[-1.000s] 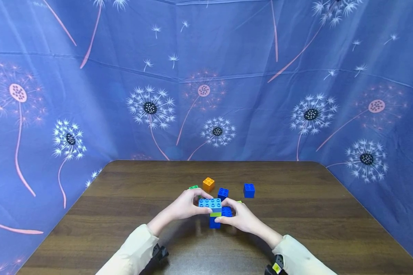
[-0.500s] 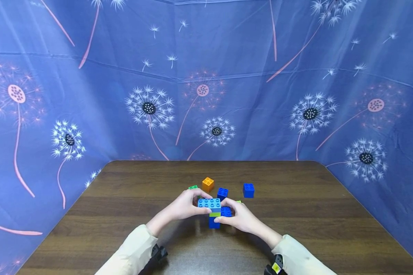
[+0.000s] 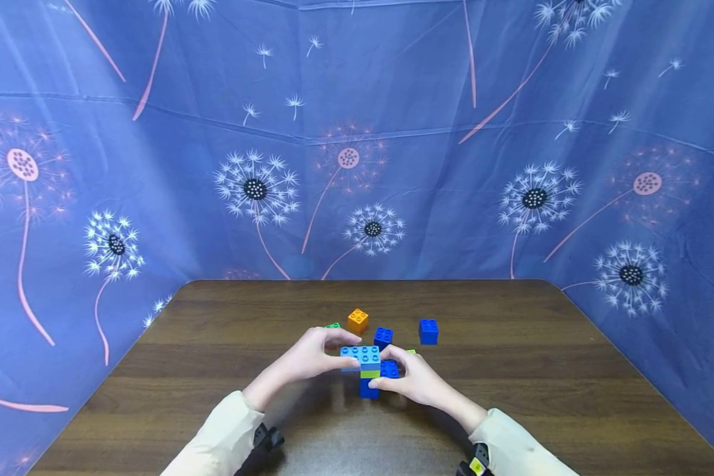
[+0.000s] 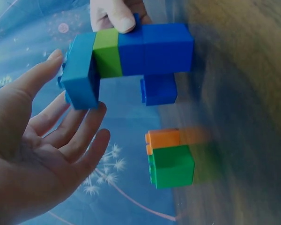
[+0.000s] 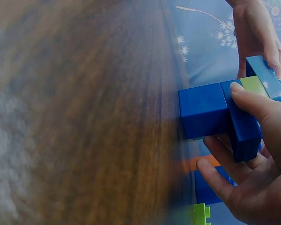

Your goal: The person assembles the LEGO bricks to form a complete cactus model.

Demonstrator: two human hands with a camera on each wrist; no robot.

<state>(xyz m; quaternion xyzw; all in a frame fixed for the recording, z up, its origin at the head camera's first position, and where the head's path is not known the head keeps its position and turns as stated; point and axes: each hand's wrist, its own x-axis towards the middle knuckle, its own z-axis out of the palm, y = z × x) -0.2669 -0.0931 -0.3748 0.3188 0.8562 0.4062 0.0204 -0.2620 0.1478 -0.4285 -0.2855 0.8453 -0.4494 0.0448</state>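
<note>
A stack of building bricks stands on the table. At its foot is a blue square brick (image 3: pixel 369 391); a long blue brick (image 5: pixel 246 129) on it juts out to the right. Above come a lime green brick (image 3: pixel 369 374) and a long light blue brick (image 3: pixel 366 356), which overhangs to the left. My right hand (image 3: pixel 419 380) pinches the long blue brick between thumb and fingers. Beside the light blue brick is my left hand (image 3: pixel 312 355), thumb and fingers spread loosely around its overhanging end. Whether a fingertip still touches it is hard to tell.
Behind the hands lie an orange brick (image 3: pixel 358 320), a green brick (image 4: pixel 173 167), partly hidden in the head view, and two blue bricks (image 3: pixel 383 337). A lime brick (image 5: pixel 200 213) sits behind my right hand. A dandelion-print cloth hangs beyond the brown table (image 3: pixel 226 311).
My left hand has eased slightly to the left, away from the light blue brick. My right hand and the stack hold their place; the head view has shifted a little.
</note>
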